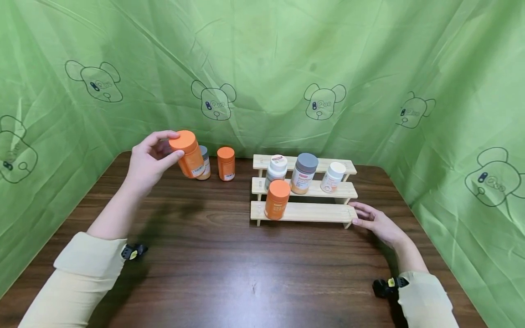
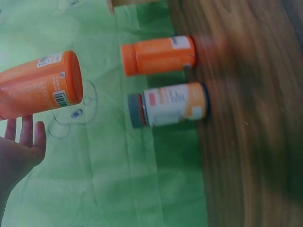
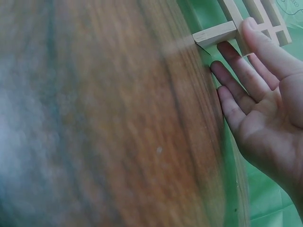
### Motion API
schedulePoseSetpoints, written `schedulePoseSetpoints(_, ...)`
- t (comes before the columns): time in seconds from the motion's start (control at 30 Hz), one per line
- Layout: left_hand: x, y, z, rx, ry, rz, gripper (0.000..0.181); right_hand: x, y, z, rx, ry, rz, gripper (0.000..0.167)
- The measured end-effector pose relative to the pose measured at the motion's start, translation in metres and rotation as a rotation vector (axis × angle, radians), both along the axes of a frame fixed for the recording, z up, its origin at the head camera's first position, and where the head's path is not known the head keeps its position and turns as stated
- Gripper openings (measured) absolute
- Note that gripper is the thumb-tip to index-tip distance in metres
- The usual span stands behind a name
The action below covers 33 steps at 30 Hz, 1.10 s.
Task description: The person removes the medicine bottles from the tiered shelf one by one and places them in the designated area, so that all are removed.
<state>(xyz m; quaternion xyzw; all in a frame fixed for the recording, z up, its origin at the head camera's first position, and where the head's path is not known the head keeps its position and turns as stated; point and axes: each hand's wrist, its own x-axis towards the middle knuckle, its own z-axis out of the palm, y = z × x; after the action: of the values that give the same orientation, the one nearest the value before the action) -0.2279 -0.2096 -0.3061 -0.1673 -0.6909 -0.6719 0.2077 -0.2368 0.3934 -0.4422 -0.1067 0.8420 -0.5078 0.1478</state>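
Note:
Raised above the table, my left hand (image 1: 145, 161) grips an orange bottle (image 1: 193, 159) near its cap, thumb and fingers on opposite sides. In the left wrist view the bottle's base with a barcode label faces the camera. My right hand (image 1: 379, 225) holds the right end of the lowest step of a three-tier wooden rack (image 1: 317, 212), thumb in front and fingers behind. Another orange bottle (image 1: 277, 200) stands at the left of that step. The middle step carries a white bottle (image 1: 276, 169), a grey-capped bottle (image 1: 303, 175) and a small white bottle (image 1: 333, 176).
Behind the held bottle, a grey-capped bottle (image 2: 173, 105) stands partly hidden in the head view. Right of it is an orange bottle (image 1: 226, 164). Green cloth (image 1: 262, 59) with printed bear faces surrounds the dark wooden table (image 1: 229, 259) at the back and sides.

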Motion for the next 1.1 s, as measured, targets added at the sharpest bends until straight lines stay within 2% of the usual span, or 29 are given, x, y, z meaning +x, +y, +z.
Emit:
schedulePoseSetpoints(0.2, -0.003, -0.016, -0.011, 0.024, -0.059, 0.069, 0.040, 0.001, -0.002, 0.001, -0.032, 0.010, 0.021, 0.058)
schedulePoseSetpoints(0.3, -0.001, -0.020, -0.013, 0.007, -0.084, 0.112, 0.040, 0.001, -0.002, 0.000, -0.059, 0.012, 0.047, 0.058)
schedulePoseSetpoints(0.5, -0.001, -0.027, -0.020, -0.059, -0.123, 0.225, 0.041, 0.001, -0.004, 0.000, -0.073, 0.005, 0.037, 0.058)
schedulePoseSetpoints(0.87, -0.018, -0.047, -0.047, -0.113, -0.183, 0.369, 0.042, 0.000, -0.002, -0.001, -0.044, -0.002, 0.010, 0.059)
schedulePoseSetpoints(1.1, -0.032, -0.053, -0.058, -0.125, -0.218, 0.400, 0.043, 0.001, -0.001, 0.001, -0.026, 0.000, 0.001, 0.060)
